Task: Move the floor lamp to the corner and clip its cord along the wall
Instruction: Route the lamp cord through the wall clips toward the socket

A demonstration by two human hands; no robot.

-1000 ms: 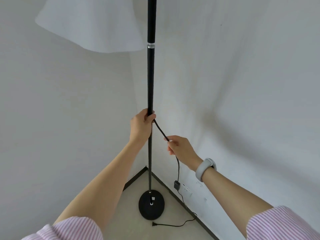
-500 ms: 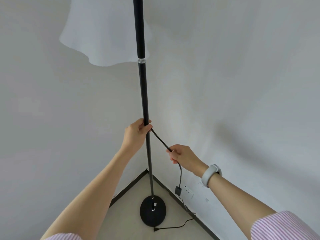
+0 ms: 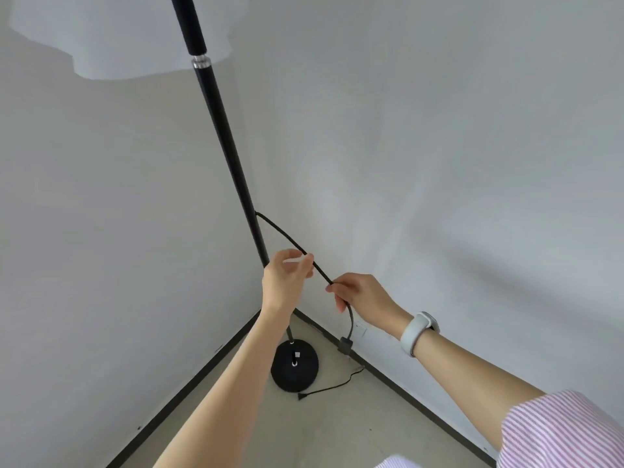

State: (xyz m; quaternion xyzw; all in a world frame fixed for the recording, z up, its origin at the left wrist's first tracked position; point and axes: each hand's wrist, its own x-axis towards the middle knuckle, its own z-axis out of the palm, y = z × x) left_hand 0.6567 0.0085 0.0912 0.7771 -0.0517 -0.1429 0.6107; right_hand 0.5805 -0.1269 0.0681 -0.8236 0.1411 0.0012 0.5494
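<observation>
The black floor lamp pole (image 3: pixel 233 163) stands tilted in the room corner on its round black base (image 3: pixel 294 368), with the white shade (image 3: pixel 111 35) at the top left. The black cord (image 3: pixel 283 233) leaves the pole halfway up and slants down to the right. My left hand (image 3: pixel 285 280) is off the pole, its fingertips pinched on the cord. My right hand (image 3: pixel 359 295) grips the same cord a little lower. Below it the cord hangs to an inline switch (image 3: pixel 345 344) and trails across the floor to the loose plug (image 3: pixel 301 396).
Two pale walls meet behind the lamp, each with a dark baseboard (image 3: pixel 405 391) along the beige floor (image 3: pixel 337 434). A white wall socket (image 3: pixel 363 331) shows just under my right hand. A grey band (image 3: pixel 417 332) sits on my right wrist.
My left hand has let go of the pole and dropped down onto the cord beside my right hand. The cord's exit point on the pole now shows bare. The view has shifted.
</observation>
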